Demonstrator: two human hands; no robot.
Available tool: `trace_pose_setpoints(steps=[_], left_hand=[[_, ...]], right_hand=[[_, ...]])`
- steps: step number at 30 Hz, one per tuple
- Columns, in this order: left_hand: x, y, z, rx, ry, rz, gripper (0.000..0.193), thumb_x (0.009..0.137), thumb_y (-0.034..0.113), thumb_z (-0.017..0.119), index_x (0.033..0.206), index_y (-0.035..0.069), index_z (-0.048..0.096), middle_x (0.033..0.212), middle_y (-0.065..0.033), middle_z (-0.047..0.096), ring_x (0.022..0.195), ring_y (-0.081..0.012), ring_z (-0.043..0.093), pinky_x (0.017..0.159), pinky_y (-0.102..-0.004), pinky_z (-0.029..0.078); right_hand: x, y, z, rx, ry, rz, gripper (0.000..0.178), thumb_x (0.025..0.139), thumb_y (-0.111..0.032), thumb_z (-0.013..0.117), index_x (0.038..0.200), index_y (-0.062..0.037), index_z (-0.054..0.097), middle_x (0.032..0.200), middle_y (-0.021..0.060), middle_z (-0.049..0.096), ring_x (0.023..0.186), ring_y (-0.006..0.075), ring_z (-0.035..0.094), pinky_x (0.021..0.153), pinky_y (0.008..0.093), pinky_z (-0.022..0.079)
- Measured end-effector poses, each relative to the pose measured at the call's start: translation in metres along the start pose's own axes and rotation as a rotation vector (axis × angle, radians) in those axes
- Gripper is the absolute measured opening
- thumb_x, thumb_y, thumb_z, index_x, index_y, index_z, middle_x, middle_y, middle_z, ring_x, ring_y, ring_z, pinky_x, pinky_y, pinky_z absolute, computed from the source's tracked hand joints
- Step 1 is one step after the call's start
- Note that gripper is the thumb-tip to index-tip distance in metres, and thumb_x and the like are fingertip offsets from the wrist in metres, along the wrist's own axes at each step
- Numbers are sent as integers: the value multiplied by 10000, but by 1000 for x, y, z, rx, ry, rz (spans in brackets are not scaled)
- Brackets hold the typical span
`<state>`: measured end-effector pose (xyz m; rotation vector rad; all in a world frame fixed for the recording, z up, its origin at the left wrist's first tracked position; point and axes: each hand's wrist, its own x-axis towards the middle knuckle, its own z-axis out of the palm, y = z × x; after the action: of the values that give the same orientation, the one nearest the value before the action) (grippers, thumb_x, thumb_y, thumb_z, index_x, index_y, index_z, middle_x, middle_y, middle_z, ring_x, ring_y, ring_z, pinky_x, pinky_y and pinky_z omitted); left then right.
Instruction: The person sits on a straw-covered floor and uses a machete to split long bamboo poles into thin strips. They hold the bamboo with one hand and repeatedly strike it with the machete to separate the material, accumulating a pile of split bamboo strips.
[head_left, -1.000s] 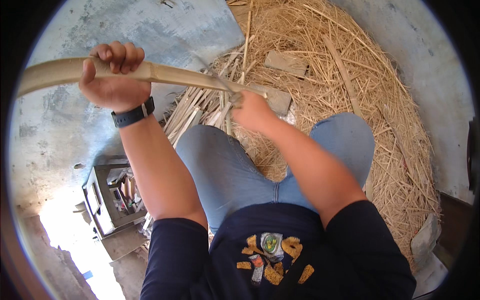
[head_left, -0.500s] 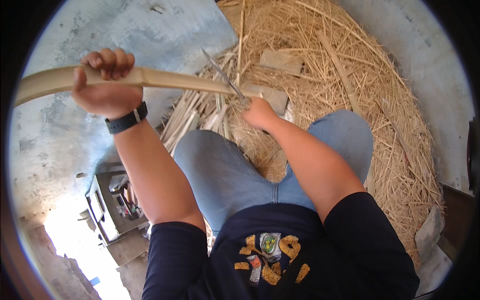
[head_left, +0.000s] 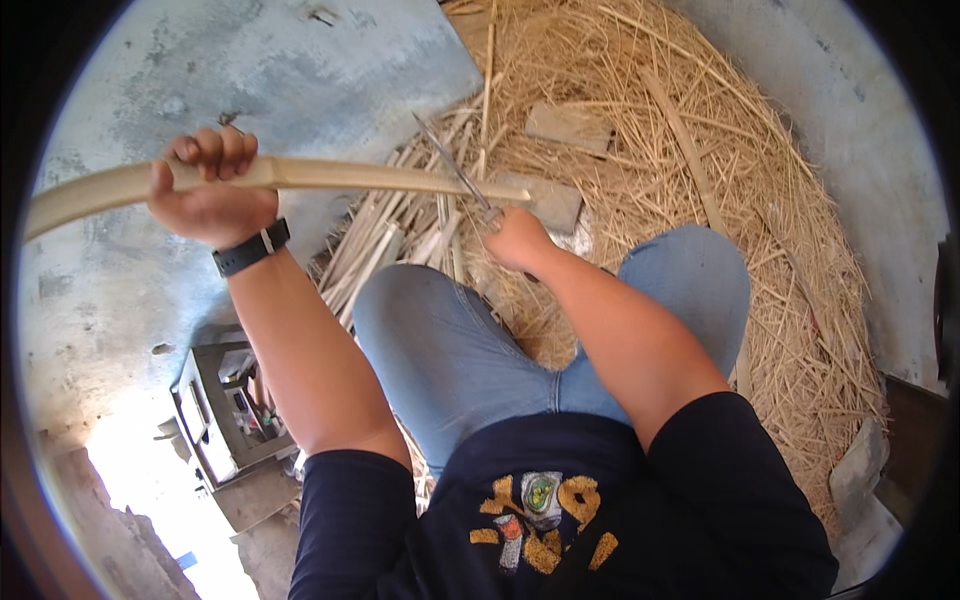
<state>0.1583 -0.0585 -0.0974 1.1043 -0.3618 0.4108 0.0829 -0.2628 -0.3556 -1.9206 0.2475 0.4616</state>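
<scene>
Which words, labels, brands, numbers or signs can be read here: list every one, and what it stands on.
None can be read for certain.
Shirt: a yellow, white and green print; any lettering is too unclear to read.
Box: small things inside, too small to read.
Strip, knife and wristband: no writing that I can make out.

Pale cream-yellow is shown along the bamboo strip point(head_left: 340, 173), and dull grey along the knife blade point(head_left: 450, 160). The wall point(head_left: 330, 70) is mottled in blue-grey and off-white. The shavings point(head_left: 780, 310) are coloured straw-gold, the slats point(head_left: 368, 240) a greyer beige. The T-shirt point(head_left: 470, 575) is dyed navy and printed with yellow, white, green and orange-red patches. The jeans point(head_left: 430, 325) are faded blue, the wristband point(head_left: 242, 256) black.
</scene>
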Motion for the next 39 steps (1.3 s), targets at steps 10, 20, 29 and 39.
trace_pose_setpoints(steps=[10, 20, 29, 39], left_hand=[[-6, 5, -5, -42, -118, -10, 318, 708, 452, 562, 686, 139, 510, 567, 32, 352, 519, -112, 288, 547, -281, 242], [-1, 3, -26, 3, -24, 21, 332, 723, 471, 551, 692, 143, 505, 562, 32, 347, 509, -114, 298, 531, -288, 250], [-5, -2, 5, 57, -15, 36, 315, 702, 448, 537, 678, 139, 483, 562, 25, 342, 510, -113, 285, 543, -293, 244], [-4, 0, 4, 66, 84, 52, 309, 717, 442, 510, 678, 140, 454, 566, 20, 316, 508, -119, 275, 540, -290, 240]], right_hand=[[-66, -83, -20, -51, -44, -399, 379, 763, -124, 597, 1118, 11, 604, 877, 219, 676, 774, 317, 675, 731, 400, 544], [-2, -4, -6, -127, -41, 20, 446, 785, -184, 621, 1164, 50, 594, 1028, 272, 656, 929, 378, 661, 824, 421, 529], [-22, -13, 17, 36, 163, -242, 454, 752, -169, 643, 1146, 48, 581, 979, 277, 659, 937, 391, 657, 838, 448, 521], [-25, -20, 17, 26, 57, -150, 318, 789, -133, 610, 1075, 5, 612, 997, 233, 673, 889, 365, 671, 803, 422, 535]])
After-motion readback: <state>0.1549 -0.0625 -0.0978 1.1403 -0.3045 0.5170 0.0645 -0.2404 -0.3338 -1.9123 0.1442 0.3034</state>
